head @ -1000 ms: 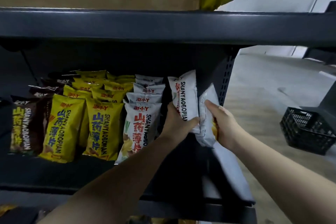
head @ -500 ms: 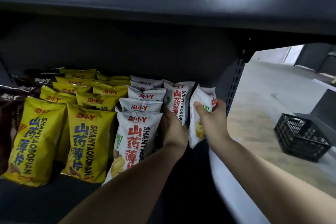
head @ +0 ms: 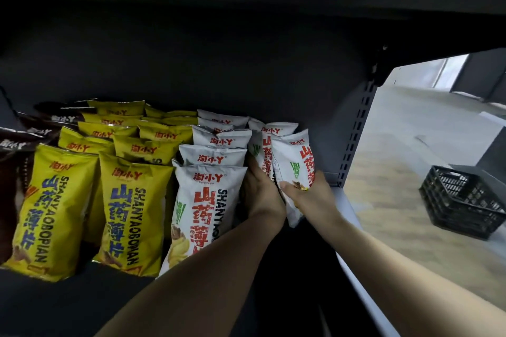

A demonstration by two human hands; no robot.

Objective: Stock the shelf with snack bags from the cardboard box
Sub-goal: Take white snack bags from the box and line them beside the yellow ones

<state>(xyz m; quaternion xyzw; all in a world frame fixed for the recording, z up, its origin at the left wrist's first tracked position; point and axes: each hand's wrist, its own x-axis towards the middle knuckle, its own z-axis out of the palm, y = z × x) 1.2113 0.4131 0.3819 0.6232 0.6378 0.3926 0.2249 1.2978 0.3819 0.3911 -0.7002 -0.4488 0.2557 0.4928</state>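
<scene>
At the centre of the frame, the left hand [head: 261,194] presses flat against a white foil snack bag with red lettering [head: 261,153], while the right hand [head: 309,194] is closed around a second white snack bag [head: 297,161], both bags standing at the right end of the dark metal shelf [head: 82,306] beside rows of yellow bags [head: 54,208]. The cardboard box is out of sight. The worry, to my eye, is that these puffy bags lean forward and topple once released, or the outer one slides off the open right edge toward the floor by the black plastic crate [head: 462,202].
</scene>
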